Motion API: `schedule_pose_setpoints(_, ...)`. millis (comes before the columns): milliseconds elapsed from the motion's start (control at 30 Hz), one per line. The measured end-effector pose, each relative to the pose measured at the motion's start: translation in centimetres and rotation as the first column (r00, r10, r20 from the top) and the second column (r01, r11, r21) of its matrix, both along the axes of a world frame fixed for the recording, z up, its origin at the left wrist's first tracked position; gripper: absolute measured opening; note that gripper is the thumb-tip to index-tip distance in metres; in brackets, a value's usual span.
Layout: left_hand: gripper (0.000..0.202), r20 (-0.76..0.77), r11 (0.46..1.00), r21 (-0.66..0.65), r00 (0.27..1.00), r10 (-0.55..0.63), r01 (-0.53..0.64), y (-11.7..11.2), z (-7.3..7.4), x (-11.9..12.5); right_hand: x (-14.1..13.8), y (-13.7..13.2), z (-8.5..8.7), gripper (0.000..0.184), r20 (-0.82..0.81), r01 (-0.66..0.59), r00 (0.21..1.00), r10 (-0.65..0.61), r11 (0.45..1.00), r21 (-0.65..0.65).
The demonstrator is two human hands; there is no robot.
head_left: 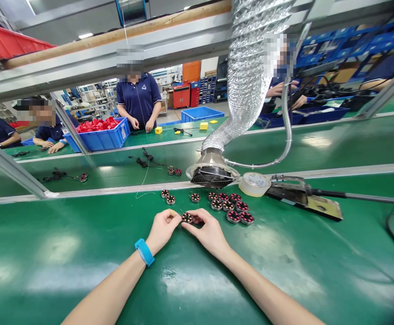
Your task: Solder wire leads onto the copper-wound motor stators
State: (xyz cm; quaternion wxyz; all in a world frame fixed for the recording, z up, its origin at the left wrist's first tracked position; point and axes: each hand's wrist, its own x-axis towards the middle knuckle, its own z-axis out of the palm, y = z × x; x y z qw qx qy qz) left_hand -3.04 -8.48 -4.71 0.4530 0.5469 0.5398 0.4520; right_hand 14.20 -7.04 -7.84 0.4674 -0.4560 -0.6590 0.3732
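Your left hand [165, 228] is narrow, its fingertips pinched beside the round part [186, 218] — what they grip, I cannot tell. Your right hand [208, 229] holds this part, left of the clustered parts [228, 206]; uneven finger pressure could make it slip.

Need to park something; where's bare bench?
Free: green benchtop left of the left forearm; also between right forearm and soldering-iron stand. Crowded: round coil parts beside right hand, below fan and tape roll.
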Motion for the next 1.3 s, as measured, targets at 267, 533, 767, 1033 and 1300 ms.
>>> schedule_pose_setpoints(267, 0.047, 0.238, 0.981, -0.186, 0.971, -0.004, 0.05, -0.52, 0.23, 0.34, -0.16, -0.03, 0.02, 0.028, 0.012, -0.01, 1.0, 0.01, 1.0, 0.014)
schedule_pose_setpoints(533, 0.032, -0.026, 0.982, 0.116, 0.988, 0.15, -0.146, 0.07, -0.28, -0.23, -0.11, -0.05, 0.05, 0.028, 0.018, -0.03, 0.999, 0.03, 1.0, 0.004)
schedule_pose_setpoints(767, 0.014, -0.289, 0.962, 0.27, 0.95, 0.118, -0.037, -0.4, -0.05, -0.32, -0.12, 0.05, -0.54, 0.027, 0.066, -0.019, 0.998, 0.016, 0.999, 0.043)
schedule_pose_setpoints(1033, 0.018, -0.436, 0.973, 0.229, 0.893, 0.112, -0.01, -0.37, 0.01, -0.26, -0.17, -0.08, -0.67, 0.029, 0.163, 0.013, 0.986, -0.024, 0.998, 0.068)
schedule_pose_setpoints(1300, 0.021, -0.302, 0.986, 0.165, 0.95, 0.081, -0.032, -0.21, -0.11, -0.06, -0.19, -0.19, -0.59, 0.03, 0.208, -0.012, 0.978, -0.006, 0.996, 0.085)
